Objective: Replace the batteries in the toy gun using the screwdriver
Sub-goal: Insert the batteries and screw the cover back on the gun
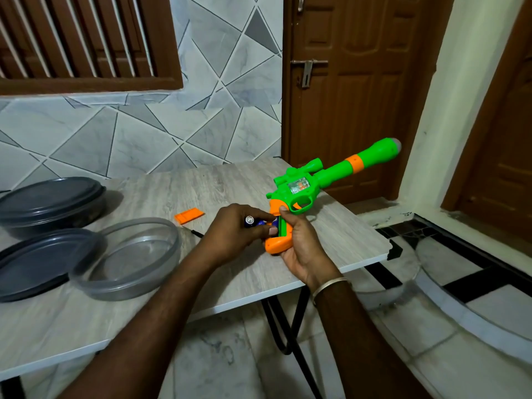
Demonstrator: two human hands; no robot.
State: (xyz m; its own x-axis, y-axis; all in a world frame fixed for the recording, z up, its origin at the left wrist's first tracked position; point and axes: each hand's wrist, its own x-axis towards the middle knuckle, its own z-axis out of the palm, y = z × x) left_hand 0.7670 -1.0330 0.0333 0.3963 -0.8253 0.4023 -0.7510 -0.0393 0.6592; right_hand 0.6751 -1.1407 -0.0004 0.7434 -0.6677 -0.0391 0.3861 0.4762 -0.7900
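A green and orange toy gun is held over the table's right side, barrel pointing up and to the right. My right hand grips its orange handle from below, thumb on the side. My left hand pinches a blue battery at the open battery slot in the handle. The orange battery cover lies on the table behind my left hand. A thin dark tip of the screwdriver shows beside my left wrist; the remainder is hidden.
A clear round container sits on the grey wood-look table at the left, with a dark lid beside it and a lidded dark container behind. The table's right edge is close. A brown door stands beyond.
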